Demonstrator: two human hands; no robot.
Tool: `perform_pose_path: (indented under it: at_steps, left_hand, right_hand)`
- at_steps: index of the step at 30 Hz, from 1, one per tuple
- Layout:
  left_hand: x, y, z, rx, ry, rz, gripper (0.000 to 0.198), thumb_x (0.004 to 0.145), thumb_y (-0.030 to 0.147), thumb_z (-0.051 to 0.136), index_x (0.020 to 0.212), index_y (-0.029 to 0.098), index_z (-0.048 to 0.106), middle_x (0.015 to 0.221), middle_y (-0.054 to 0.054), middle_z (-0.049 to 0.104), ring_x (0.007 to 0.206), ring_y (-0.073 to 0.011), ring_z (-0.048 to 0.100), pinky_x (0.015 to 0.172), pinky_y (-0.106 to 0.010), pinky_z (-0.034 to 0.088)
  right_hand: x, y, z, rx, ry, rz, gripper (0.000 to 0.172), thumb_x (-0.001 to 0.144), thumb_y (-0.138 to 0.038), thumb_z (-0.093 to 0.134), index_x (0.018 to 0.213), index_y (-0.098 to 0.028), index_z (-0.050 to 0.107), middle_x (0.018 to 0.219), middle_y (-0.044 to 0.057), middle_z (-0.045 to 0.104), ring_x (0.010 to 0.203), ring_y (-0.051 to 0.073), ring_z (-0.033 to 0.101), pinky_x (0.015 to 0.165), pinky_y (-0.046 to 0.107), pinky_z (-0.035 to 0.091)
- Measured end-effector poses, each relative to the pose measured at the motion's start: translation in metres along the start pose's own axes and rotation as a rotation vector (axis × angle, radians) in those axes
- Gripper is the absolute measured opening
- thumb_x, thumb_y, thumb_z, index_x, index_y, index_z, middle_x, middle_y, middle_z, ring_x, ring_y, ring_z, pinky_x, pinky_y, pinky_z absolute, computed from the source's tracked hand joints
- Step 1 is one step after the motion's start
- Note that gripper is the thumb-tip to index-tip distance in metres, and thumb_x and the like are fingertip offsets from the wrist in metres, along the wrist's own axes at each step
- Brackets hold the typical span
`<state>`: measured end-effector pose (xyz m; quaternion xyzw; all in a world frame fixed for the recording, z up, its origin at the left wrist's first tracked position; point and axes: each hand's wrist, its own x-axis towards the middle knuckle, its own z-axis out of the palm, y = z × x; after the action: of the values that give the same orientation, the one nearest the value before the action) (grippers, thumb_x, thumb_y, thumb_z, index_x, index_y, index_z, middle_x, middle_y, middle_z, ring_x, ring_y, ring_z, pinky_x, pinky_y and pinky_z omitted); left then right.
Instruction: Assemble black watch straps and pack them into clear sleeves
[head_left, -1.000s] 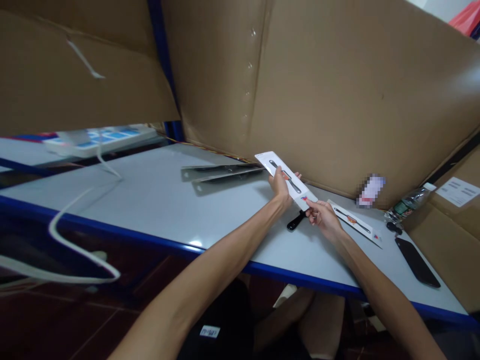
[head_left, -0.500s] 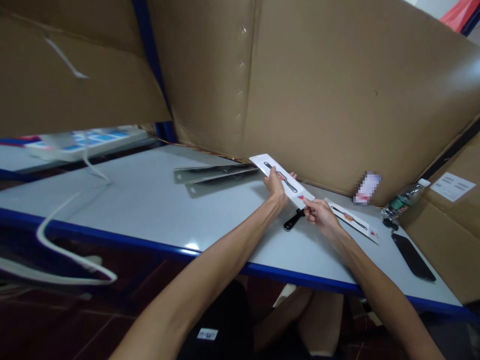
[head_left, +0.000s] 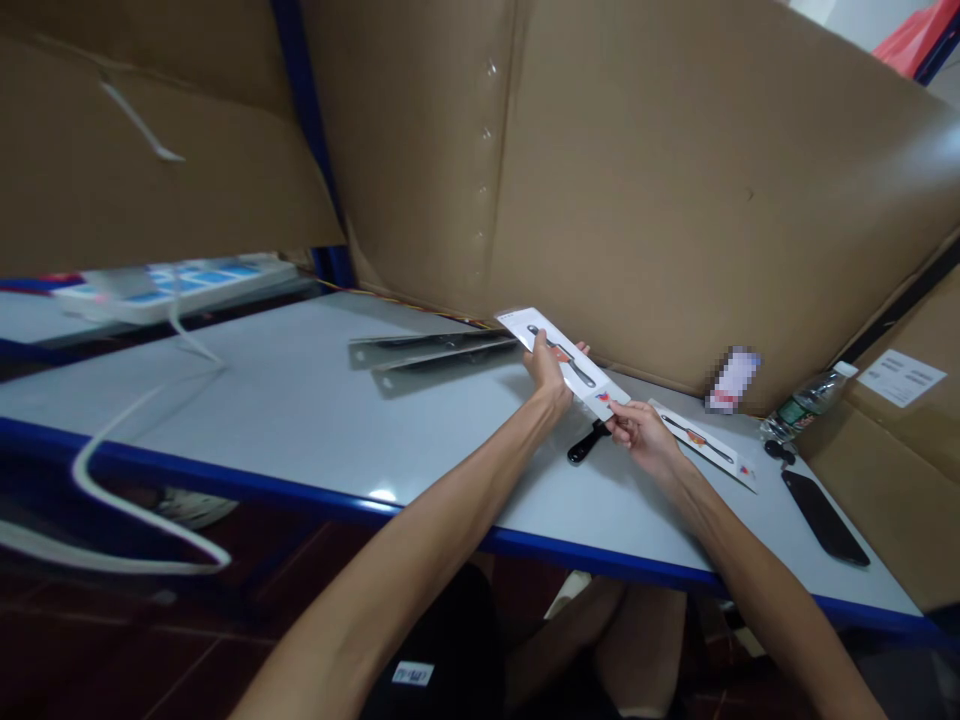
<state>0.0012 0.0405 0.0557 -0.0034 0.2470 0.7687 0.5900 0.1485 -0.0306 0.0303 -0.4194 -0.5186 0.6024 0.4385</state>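
Note:
Between my hands, a white printed card [head_left: 609, 401] with a picture of a black-handled tool is held tilted above the table. My left hand [head_left: 547, 372] is closed around its middle, thumb on the printed face. At its lower right end, my right hand [head_left: 641, 430] pinches the corner near a red and blue logo. Under the card lies a tool with a black handle [head_left: 589, 443]; its other end is hidden. A similar printed card [head_left: 697, 440] lies flat just right of my right hand. Several clear-looking packages [head_left: 420, 355] are stacked left of my hands.
A black phone [head_left: 825, 518] lies at the table's right, near a plastic bottle [head_left: 814, 400] and a small black object [head_left: 780, 453]. Tall cardboard [head_left: 637, 180] walls the back. A white cable [head_left: 97, 480] hangs over the blue front edge at left.
Hands and card stay almost in the same place, with the same grip. The view shifts very slightly, and a pale shoe-like shape shows more clearly under the table at left.

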Motion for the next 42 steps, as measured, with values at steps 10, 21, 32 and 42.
perform_pose_path:
  at_steps: [10, 21, 32, 42]
  left_hand:
    - [0.012, 0.013, 0.000, -0.028, 0.063, 0.092, 0.030, 0.096, 0.031, 0.054, 0.124, 0.025, 0.047, 0.098, -0.005, 0.063, 0.071, -0.0190, 0.074, 0.069, -0.037, 0.065]
    - [0.035, 0.039, -0.004, -0.089, 0.108, 0.167, 0.027, 0.099, 0.027, 0.045, 0.126, 0.024, 0.045, 0.097, -0.004, 0.062, 0.076, -0.0182, 0.074, 0.074, -0.037, 0.063]
    - [0.022, 0.010, -0.009, -0.039, 0.026, -0.083, 0.024, 0.100, 0.033, 0.051, 0.121, 0.022, 0.048, 0.100, -0.007, 0.064, 0.076, -0.0194, 0.074, 0.075, -0.039, 0.063]
    - [0.046, 0.024, -0.012, -0.090, 0.010, -0.019, 0.019, 0.099, 0.038, 0.053, 0.105, 0.021, 0.048, 0.076, 0.002, 0.054, 0.064, -0.0131, 0.067, 0.075, -0.036, 0.060]
  right_hand:
    - [0.003, -0.005, -0.008, -0.067, 0.010, 0.046, 0.039, 0.067, -0.047, 0.084, 0.063, -0.017, 0.060, 0.050, -0.004, 0.054, 0.039, 0.005, 0.035, 0.038, 0.021, 0.021]
    - [-0.002, -0.029, -0.041, -0.182, -0.044, 0.084, 0.035, 0.066, -0.042, 0.085, 0.061, -0.017, 0.061, 0.051, -0.001, 0.058, 0.042, 0.007, 0.045, 0.041, 0.020, 0.029]
    - [-0.005, -0.027, -0.031, -0.308, -0.048, 0.089, 0.038, 0.066, -0.051, 0.084, 0.069, -0.017, 0.068, 0.055, -0.001, 0.061, 0.043, 0.008, 0.048, 0.039, 0.020, 0.030]
    - [-0.010, -0.042, -0.063, -0.421, -0.186, 0.191, 0.039, 0.061, -0.051, 0.087, 0.071, -0.016, 0.074, 0.064, 0.001, 0.069, 0.052, 0.010, 0.056, 0.047, 0.021, 0.040]
